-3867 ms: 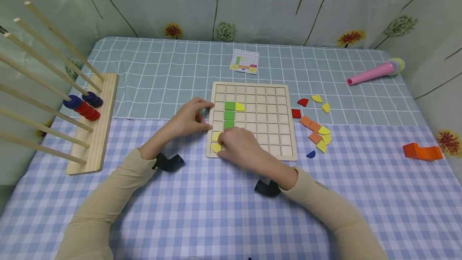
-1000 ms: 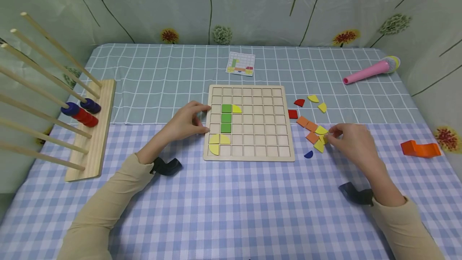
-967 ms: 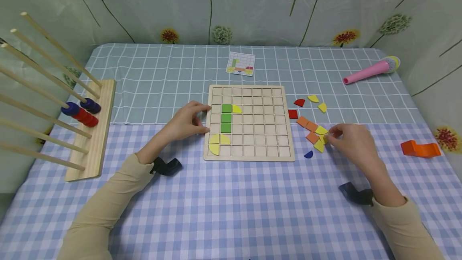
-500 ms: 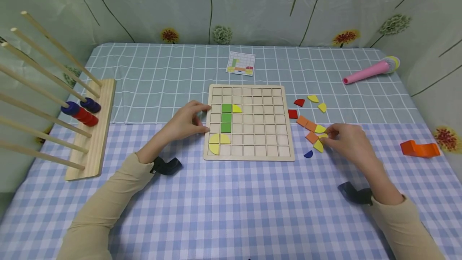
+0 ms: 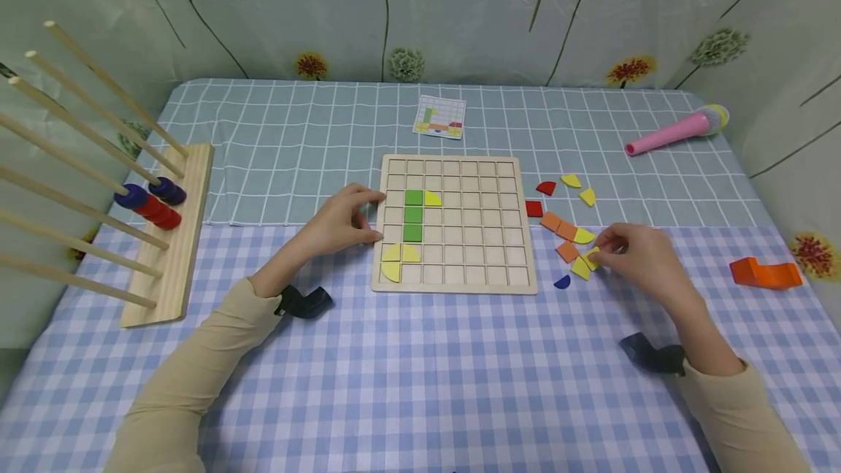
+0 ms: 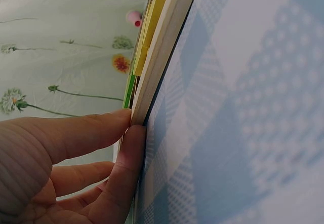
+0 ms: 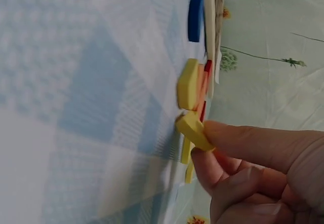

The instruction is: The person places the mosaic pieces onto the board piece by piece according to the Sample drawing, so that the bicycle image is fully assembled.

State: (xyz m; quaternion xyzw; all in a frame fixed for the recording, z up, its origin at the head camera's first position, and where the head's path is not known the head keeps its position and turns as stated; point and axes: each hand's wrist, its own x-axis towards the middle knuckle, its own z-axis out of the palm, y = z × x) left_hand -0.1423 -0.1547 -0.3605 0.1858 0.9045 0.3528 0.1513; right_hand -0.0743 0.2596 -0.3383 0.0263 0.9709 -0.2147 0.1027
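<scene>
Gingham (image 5: 420, 378) fronts drapery (image 5: 486, 13); spread left hand (image 5: 340, 222) touches board (image 5: 478, 228), right hand (image 5: 640, 260) pinches yellow piece (image 7: 193, 129).

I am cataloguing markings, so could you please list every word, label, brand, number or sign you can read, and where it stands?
None: no word, label, brand, number or sign can be read.
Small card: coloured grid; any lettering would be too small to read.
Wooden board: no lettering visible.
Yellow piece in the right hand: no lettering visible.
Pink microphone: no lettering visible.
</scene>
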